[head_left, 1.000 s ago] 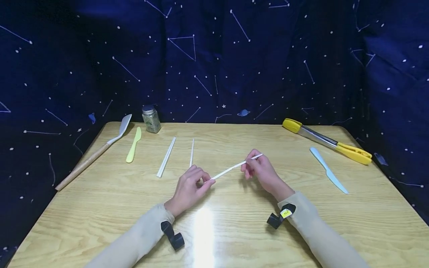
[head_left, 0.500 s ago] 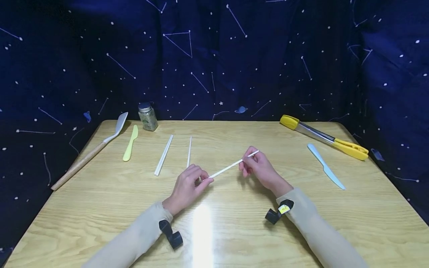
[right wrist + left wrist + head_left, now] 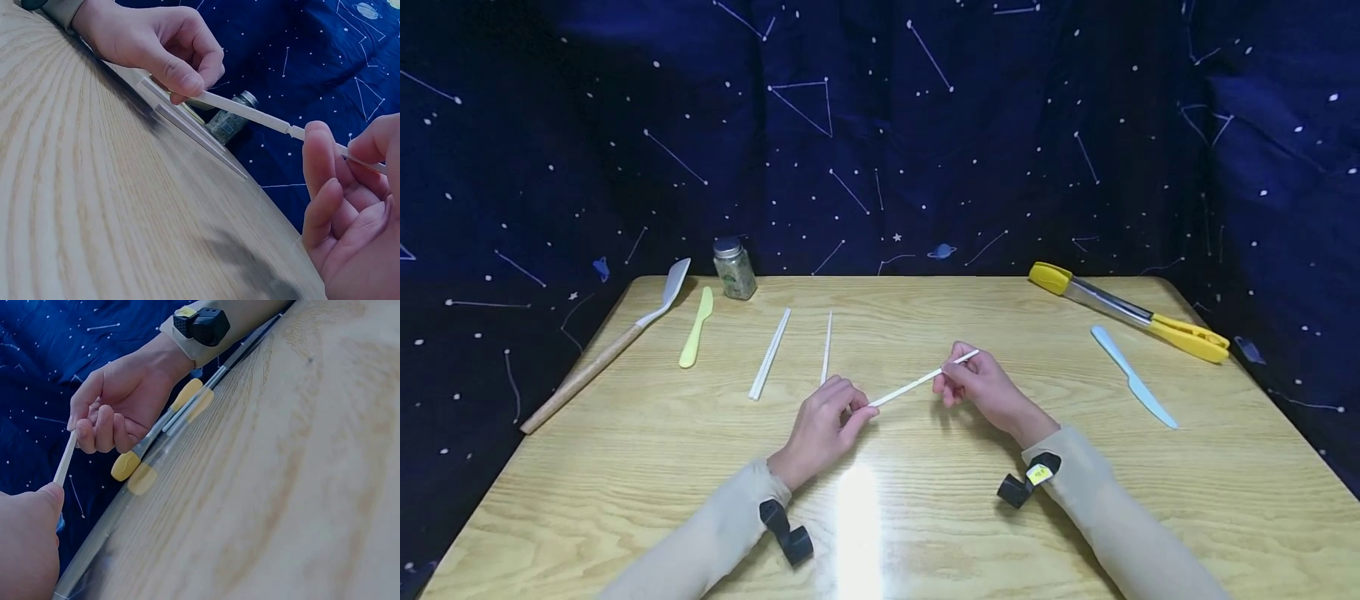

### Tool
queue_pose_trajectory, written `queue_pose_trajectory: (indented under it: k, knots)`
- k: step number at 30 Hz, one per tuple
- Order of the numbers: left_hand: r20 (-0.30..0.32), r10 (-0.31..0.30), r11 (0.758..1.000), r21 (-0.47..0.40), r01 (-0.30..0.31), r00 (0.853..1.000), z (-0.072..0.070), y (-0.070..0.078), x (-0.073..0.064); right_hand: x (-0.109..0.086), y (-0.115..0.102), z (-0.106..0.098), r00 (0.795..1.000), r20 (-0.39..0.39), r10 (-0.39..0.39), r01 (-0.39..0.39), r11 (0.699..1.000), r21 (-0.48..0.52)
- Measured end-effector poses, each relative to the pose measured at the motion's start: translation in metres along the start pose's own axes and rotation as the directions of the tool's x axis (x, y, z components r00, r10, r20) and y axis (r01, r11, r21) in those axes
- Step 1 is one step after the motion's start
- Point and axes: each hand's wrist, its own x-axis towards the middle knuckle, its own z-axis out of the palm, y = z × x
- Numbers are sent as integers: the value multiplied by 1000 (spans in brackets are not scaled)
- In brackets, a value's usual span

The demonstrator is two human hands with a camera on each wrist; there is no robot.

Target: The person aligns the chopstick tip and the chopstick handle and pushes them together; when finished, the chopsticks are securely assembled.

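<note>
A thin white chopstick (image 3: 910,387) is held slantwise above the table between both hands, its right end higher in the head view. My left hand (image 3: 822,429) pinches the lower end between thumb and fingers. Near the other end, my right hand (image 3: 988,392) grips it with thumb and index finger, and a short tip sticks out beyond. In the right wrist view the chopstick (image 3: 244,111) has a groove close to the right fingers. A single chopstick (image 3: 827,346) lies just behind the left hand, its near end hidden by it. Two more chopsticks (image 3: 770,354) lie side by side farther left.
At the left lie a wooden-handled spatula (image 3: 602,362) and a yellow knife (image 3: 696,329). A lidded seasoning jar (image 3: 735,271) stands at the back edge. Yellow tongs (image 3: 1127,312) and a blue knife (image 3: 1132,377) lie on the right. A starry dark curtain hangs behind the wooden table (image 3: 940,517).
The head view has shifted slightly. Both hands keep hold of the chopstick, and the right hand has come very slightly lower and to the left.
</note>
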Motion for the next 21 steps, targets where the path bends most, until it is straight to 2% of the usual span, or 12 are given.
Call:
queue_pose_trajectory:
  k: [9, 15, 18, 21]
  knots:
    - [3, 21, 999, -32, -21, 1000, 1, 0, -2, 4, 4, 2, 999, 30, -19, 17, 996, 93]
    - [-4, -45, 996, -76, 45, 999, 2, 5, -2, 4, 4, 4, 999, -38, 6, -3, 997, 78]
    - [43, -72, 988, -132, 77, 996, 4, 10, -1, 3, 4, 5, 997, -74, 21, -16, 998, 67]
    - [131, -63, 976, -200, 89, 989, 5, 14, 1, 3, 2, 5, 996, -86, 23, -19, 998, 52]
